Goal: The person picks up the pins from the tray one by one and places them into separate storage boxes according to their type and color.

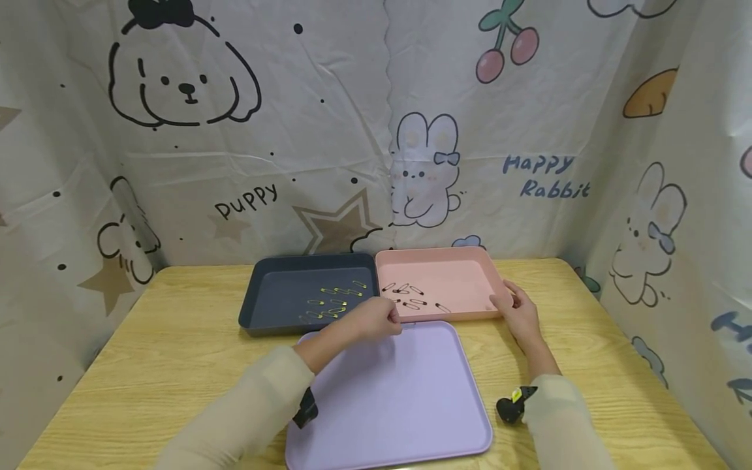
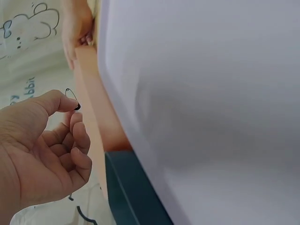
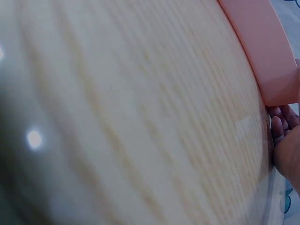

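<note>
Between thumb and forefinger, my left hand pinches a black safety pin, which the left wrist view shows best. That hand is above the near left corner of the pink tray and the far edge of the lilac tray. Several black safety pins lie in the left part of the pink tray. My right hand grips the pink tray's near right corner, thumb at the rim. In the dark blue tray, left of the pink one, several yellow safety pins are scattered.
The dark blue and pink trays stand side by side at the back of the wooden table. In front of them, the lilac tray lies flat. A printed cloth hangs behind and along both sides.
</note>
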Demonstrator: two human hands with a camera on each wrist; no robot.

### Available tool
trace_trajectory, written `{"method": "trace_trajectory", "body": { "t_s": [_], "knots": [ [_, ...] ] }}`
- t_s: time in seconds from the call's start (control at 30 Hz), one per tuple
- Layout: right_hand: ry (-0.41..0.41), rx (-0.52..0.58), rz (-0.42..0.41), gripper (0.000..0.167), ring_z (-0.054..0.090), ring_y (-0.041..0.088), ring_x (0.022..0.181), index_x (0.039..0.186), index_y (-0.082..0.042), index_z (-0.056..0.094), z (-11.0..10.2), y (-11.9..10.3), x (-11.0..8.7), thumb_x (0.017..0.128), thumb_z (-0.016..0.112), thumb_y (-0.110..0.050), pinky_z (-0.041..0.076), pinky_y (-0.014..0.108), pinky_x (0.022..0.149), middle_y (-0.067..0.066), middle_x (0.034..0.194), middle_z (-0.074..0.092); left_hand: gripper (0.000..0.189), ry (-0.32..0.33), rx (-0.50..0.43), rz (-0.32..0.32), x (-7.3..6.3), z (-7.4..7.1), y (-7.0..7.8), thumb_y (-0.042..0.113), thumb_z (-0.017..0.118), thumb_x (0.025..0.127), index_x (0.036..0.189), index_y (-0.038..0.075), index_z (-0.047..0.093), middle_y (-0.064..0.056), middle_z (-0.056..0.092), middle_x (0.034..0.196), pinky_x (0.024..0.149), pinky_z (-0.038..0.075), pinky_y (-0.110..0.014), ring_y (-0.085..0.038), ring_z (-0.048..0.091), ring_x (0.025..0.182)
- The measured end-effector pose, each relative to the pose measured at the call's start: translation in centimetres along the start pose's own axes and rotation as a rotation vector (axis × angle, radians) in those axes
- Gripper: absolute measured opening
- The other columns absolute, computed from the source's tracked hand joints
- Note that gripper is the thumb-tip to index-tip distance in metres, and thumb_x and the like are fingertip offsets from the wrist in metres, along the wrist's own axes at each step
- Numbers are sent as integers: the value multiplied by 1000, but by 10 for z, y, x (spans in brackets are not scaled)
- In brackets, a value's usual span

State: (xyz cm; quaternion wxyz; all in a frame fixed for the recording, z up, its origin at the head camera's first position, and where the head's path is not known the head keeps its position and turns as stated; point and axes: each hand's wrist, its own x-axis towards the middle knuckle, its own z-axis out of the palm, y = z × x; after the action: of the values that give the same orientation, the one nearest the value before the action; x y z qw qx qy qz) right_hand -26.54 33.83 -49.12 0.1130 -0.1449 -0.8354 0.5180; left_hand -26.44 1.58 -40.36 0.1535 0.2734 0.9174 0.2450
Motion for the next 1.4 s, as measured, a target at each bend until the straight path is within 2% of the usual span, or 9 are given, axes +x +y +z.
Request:
{"method": "trace_trajectory", "body": {
  "t_s": [0.23,0.43,0.53,0.67,0.8,0.97,1.1,1.2,1.4],
  "knots": [
    [7,14,-2,63,40,8,90,143,-14,38,2,1,0,89,62,-36,36,11,69,9,111,50,19,46,35,43,15,-11,5,7,60,78,61,14,55,7,47,59,56,34,-20,-7,41,55],
    [-1,37,5,63,41,7,92,144,-15,38,3,0,-2,89,61,-36,36,10,72,11,117,51,38,41,-19,29,27,-17,7,3,56,78,48,16,37,7,30,46,47,23,-22,-8,24,44],
    [-5,41,4,64,40,8,92,144,-15,38,2,-1,-3,89,61,-37,36,11,72,7,113,50,39,56,-23,28,33,-19,9,5,56,79,49,17,36,7,27,46,47,22,-22,-7,22,45],
    [0,39,1,64,39,8,88,143,-14,38,1,-1,-2,89,62,-37,36,13,68,2,104,49,33,69,-33,32,40,-21,14,5,56,80,52,16,42,7,32,48,49,27,-21,-7,27,46],
    [8,33,0,63,37,8,87,143,-14,39,0,0,-1,88,62,-36,35,15,66,1,102,47,29,81,-37,37,47,-19,18,5,56,81,56,15,46,7,37,49,49,29,-20,-6,31,46],
    [4,34,5,63,37,9,89,144,-15,38,-1,2,0,89,62,-36,35,14,67,3,107,47,23,90,-36,26,56,-14,21,8,57,82,61,13,50,7,42,54,50,31,-19,-7,35,49],
    [-2,37,6,63,38,10,92,144,-15,37,-1,3,0,89,61,-36,35,13,69,7,113,49,10,111,-37,19,62,-11,23,8,56,83,73,9,59,4,53,67,55,36,-19,-8,44,56],
    [-10,41,11,63,39,11,98,145,-15,36,-1,2,0,90,60,-35,35,11,72,12,122,49,7,127,-22,18,66,-9,25,9,56,83,82,7,62,2,58,76,59,38,-19,-8,48,63],
    [-18,43,16,64,38,13,104,145,-15,34,-1,1,0,90,60,-35,34,9,74,16,131,46,8,148,-37,-1,74,-6,30,9,54,83,80,8,62,3,56,73,54,38,-19,-7,47,60]
  ]
}}
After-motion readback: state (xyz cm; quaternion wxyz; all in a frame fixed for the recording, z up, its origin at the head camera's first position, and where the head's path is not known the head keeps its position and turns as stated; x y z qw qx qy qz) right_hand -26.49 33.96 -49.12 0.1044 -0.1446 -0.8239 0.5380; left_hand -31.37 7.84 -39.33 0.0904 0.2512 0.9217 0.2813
